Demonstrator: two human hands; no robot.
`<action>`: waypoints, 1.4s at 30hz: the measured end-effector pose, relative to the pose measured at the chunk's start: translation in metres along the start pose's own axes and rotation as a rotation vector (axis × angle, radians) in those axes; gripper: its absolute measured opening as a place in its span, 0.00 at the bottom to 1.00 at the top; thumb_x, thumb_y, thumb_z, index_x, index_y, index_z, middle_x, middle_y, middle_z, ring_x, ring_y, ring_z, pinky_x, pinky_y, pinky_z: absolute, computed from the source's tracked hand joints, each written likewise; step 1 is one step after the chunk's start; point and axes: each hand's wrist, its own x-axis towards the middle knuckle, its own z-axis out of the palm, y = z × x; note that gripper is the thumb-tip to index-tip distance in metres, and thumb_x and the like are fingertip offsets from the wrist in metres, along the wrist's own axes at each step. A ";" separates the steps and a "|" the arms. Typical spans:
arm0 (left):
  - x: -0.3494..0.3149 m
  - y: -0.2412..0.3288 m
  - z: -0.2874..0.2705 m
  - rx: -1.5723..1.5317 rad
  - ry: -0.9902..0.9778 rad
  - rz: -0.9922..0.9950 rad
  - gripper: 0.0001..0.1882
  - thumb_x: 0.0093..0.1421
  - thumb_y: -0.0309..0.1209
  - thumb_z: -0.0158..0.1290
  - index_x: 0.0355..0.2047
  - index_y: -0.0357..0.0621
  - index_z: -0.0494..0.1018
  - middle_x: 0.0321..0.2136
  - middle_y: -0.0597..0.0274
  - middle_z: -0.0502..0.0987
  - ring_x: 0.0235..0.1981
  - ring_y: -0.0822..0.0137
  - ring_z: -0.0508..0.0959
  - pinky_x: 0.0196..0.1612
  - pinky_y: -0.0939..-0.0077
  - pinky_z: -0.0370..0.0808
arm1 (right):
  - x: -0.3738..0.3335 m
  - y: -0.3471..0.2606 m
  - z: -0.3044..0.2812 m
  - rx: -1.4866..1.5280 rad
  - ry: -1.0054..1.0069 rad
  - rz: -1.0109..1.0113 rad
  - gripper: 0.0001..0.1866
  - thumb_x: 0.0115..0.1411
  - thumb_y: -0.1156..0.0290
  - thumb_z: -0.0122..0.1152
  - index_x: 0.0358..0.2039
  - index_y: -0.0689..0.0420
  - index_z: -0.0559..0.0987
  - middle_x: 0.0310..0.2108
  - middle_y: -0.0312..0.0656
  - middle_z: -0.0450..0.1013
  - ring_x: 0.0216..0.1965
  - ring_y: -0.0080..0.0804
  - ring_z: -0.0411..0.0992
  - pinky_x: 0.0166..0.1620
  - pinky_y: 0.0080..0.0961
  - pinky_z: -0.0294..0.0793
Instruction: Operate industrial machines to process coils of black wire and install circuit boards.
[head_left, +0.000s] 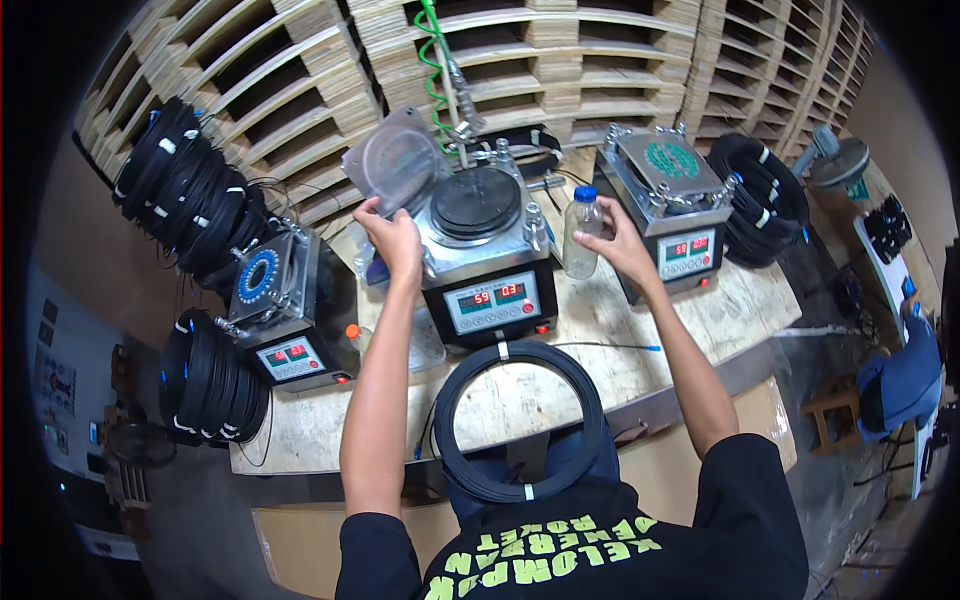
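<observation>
My right hand (622,243) is wrapped round a clear plastic bottle (581,236) with a blue cap, held upright just right of the middle machine. That machine (488,305) is a metal-topped box with a round black plate (476,203) on top and a lit red display in front. At its left side my left hand (394,243) has thumb and fingers apart, close below a raised translucent cover (397,163); whether it touches the cover I cannot tell. A coil of black cable (450,408) bound with white ties leans between the bench's front edge and my lap.
Similar machines stand left (290,320) and right (665,215) on the wooden bench (700,320). Stacked black cable coils (190,200) flank them. An orange-capped bottle (354,332) stands by the left machine. Behind are wooden pallets (590,60) and a green coiled hose (433,60). A person (905,375) sits far right.
</observation>
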 end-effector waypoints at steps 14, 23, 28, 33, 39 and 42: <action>0.003 -0.005 0.005 -0.221 0.037 -0.120 0.31 0.54 0.18 0.52 0.56 0.39 0.53 0.48 0.39 0.67 0.49 0.51 0.72 0.55 0.60 0.66 | -0.066 0.090 0.007 -0.315 0.172 0.012 0.43 0.46 0.69 0.75 0.62 0.56 0.63 0.51 0.48 0.72 0.52 0.38 0.71 0.57 0.32 0.68; 0.033 -0.046 -0.014 -0.341 -0.291 -0.294 0.14 0.57 0.32 0.60 0.40 0.35 0.76 0.33 0.63 0.79 0.33 0.72 0.74 0.41 0.75 0.71 | 0.046 -0.047 0.038 -0.226 0.121 -0.296 0.13 0.64 0.68 0.58 0.45 0.59 0.81 0.37 0.38 0.75 0.37 0.23 0.71 0.42 0.20 0.70; 0.050 -0.051 -0.033 -0.157 -0.573 -0.268 0.18 0.58 0.33 0.61 0.43 0.33 0.79 0.36 0.63 0.81 0.35 0.75 0.76 0.43 0.78 0.71 | 0.147 -0.126 0.122 -0.188 -0.236 -0.510 0.14 0.65 0.65 0.57 0.48 0.57 0.80 0.25 0.33 0.68 0.25 0.13 0.59 0.28 0.16 0.60; 0.058 -0.052 -0.038 0.005 -0.654 -0.209 0.19 0.56 0.36 0.62 0.43 0.33 0.80 0.38 0.57 0.83 0.38 0.70 0.79 0.47 0.74 0.73 | 0.234 -0.144 0.202 -0.426 -0.413 -0.415 0.24 0.67 0.51 0.53 0.54 0.56 0.77 0.47 0.50 0.78 0.53 0.42 0.75 0.55 0.33 0.70; 0.059 -0.040 -0.043 0.342 -0.659 -0.103 0.21 0.56 0.42 0.63 0.32 0.31 0.81 0.25 0.47 0.82 0.31 0.64 0.82 0.41 0.70 0.74 | 0.232 -0.142 0.215 -0.469 -0.314 -0.304 0.30 0.61 0.40 0.55 0.46 0.56 0.82 0.38 0.52 0.80 0.45 0.47 0.78 0.50 0.39 0.74; 0.047 -0.027 -0.042 0.353 -0.632 0.016 0.18 0.59 0.38 0.62 0.30 0.29 0.79 0.26 0.52 0.78 0.25 0.71 0.75 0.28 0.71 0.69 | 0.204 -0.157 0.188 -0.602 -0.148 -0.198 0.34 0.55 0.33 0.57 0.38 0.56 0.85 0.30 0.51 0.80 0.40 0.48 0.80 0.45 0.41 0.76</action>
